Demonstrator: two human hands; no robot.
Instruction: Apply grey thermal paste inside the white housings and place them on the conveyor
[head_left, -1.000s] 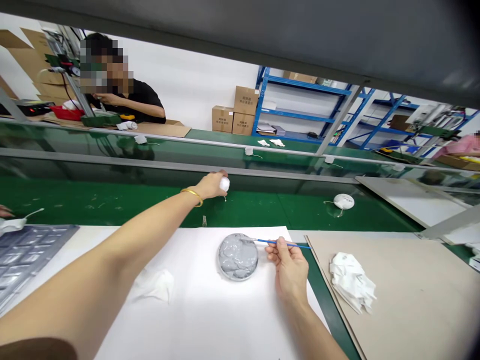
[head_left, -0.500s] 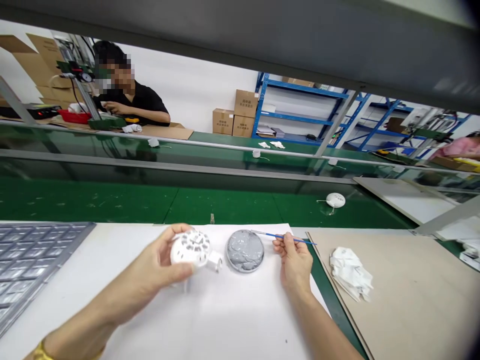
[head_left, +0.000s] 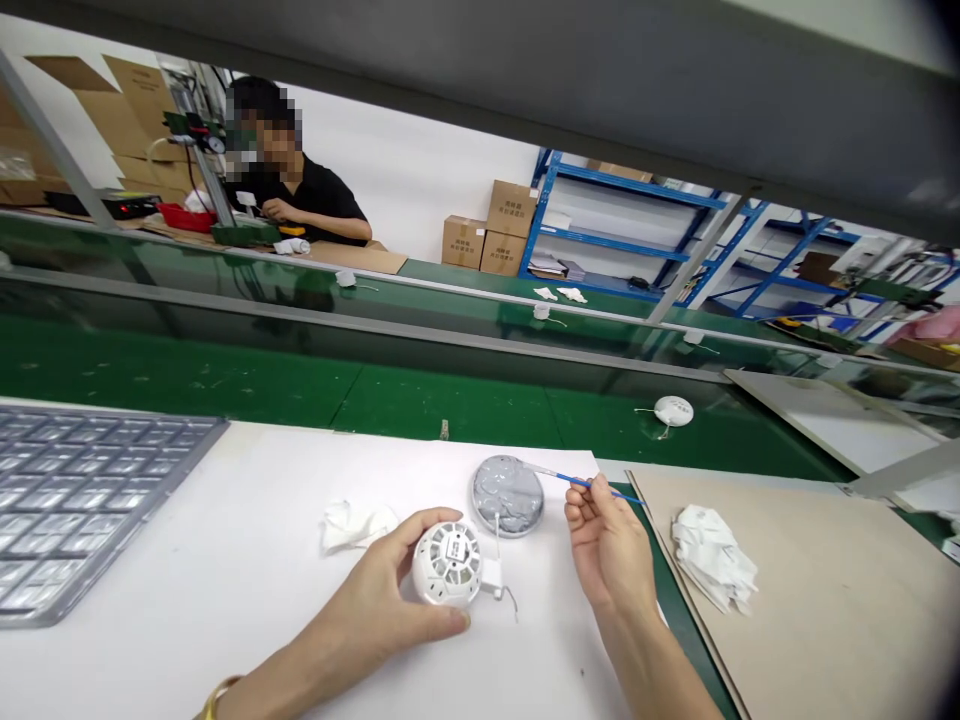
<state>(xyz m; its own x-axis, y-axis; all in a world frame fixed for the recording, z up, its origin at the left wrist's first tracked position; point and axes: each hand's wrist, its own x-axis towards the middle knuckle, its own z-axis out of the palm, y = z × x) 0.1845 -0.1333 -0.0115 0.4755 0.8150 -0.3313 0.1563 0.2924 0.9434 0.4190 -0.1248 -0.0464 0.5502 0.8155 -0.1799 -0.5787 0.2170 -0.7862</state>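
Observation:
My left hand (head_left: 375, 605) grips a round white plastic part (head_left: 447, 565) with vent slots, a small connector and thin wires hanging off its right side, just above the white sheet (head_left: 247, 600). My right hand (head_left: 607, 545) pinches a thin blue brush (head_left: 581, 483) whose tip rests on the rim of a round dish of grey paste (head_left: 508, 493). The dish sits between the two hands, a little beyond them.
A crumpled white cloth (head_left: 352, 522) lies left of the part. A grey blister tray (head_left: 67, 500) fills the left. Another cloth (head_left: 712, 555) lies on brown board (head_left: 825, 600) at right. A white part (head_left: 673, 410) rides the green conveyor (head_left: 300, 385). A person (head_left: 300, 190) works opposite.
My left hand reached to the conveyor, took the white part and brought it back to the sheet near me. The right hand stayed at the dish with the brush.

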